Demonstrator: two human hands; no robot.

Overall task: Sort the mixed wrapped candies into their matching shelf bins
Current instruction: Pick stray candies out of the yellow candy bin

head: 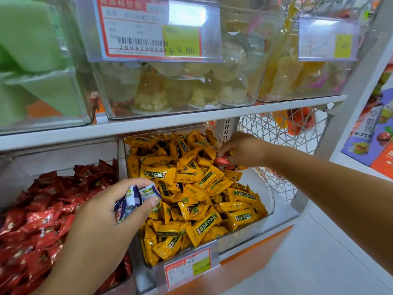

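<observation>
A clear shelf bin [263, 201] holds a heap of yellow wrapped candies [191, 188]. To its left, another bin is full of red wrapped candies [42, 216]. My left hand [102, 218] hovers over the front left of the yellow bin, shut on a small bunch of blue-and-white wrapped candies [136, 199]. My right hand [240, 150] reaches into the back right of the yellow bin, its fingers pinching a red wrapped candy [222, 161] that lies among the yellow ones.
An upper shelf carries clear bins of jelly cups [180, 90] with a price label [148, 28]; a green scoop [32, 39] sits at the upper left. A white wire basket [282, 128] stands behind my right hand. Boxed goods [370, 133] are at the far right.
</observation>
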